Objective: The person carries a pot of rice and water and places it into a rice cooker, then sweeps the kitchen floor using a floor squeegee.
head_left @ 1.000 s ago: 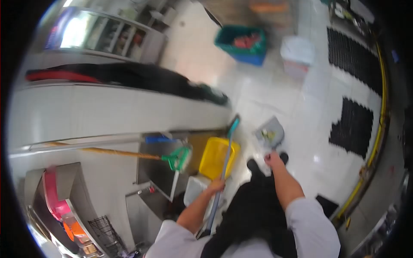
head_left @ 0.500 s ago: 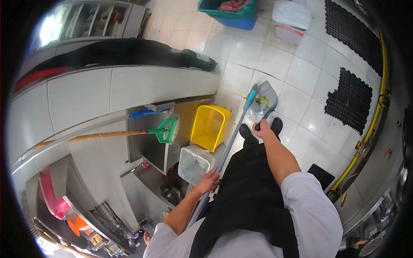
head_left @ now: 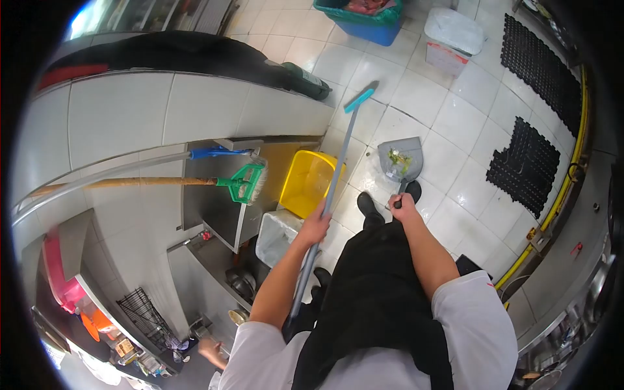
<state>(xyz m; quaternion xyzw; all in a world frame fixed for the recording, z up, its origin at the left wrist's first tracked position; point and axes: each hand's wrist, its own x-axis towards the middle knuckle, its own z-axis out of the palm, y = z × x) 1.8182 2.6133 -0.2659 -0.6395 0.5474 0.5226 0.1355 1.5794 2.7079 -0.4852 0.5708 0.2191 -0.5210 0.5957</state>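
Note:
My left hand [head_left: 314, 229] is wrapped round the grey pole of a broom [head_left: 335, 179]. Its teal head [head_left: 359, 100] rests on the tiles up ahead, apart from the dustpan. In my right hand [head_left: 403, 207] is the black handle of a grey dustpan [head_left: 413, 147], which lies on the floor just beyond my boots. Green and yellowish food scraps [head_left: 398, 158] and some clear, wet-looking bits sit in the pan.
A yellow bin [head_left: 304, 185] and a white lined bin [head_left: 276, 237] stand left. A blue bin [head_left: 374, 32] and a white bagged bin [head_left: 454, 36] are ahead. Black mats [head_left: 526, 162] lie right. A green mop [head_left: 244, 184] leans left. Another person's hand [head_left: 211, 351] shows lower left.
The broom head has swung from beside the dustpan to farther ahead, with my left hand moved up and forward. The dustpan now lies straighter, its scraps more visible.

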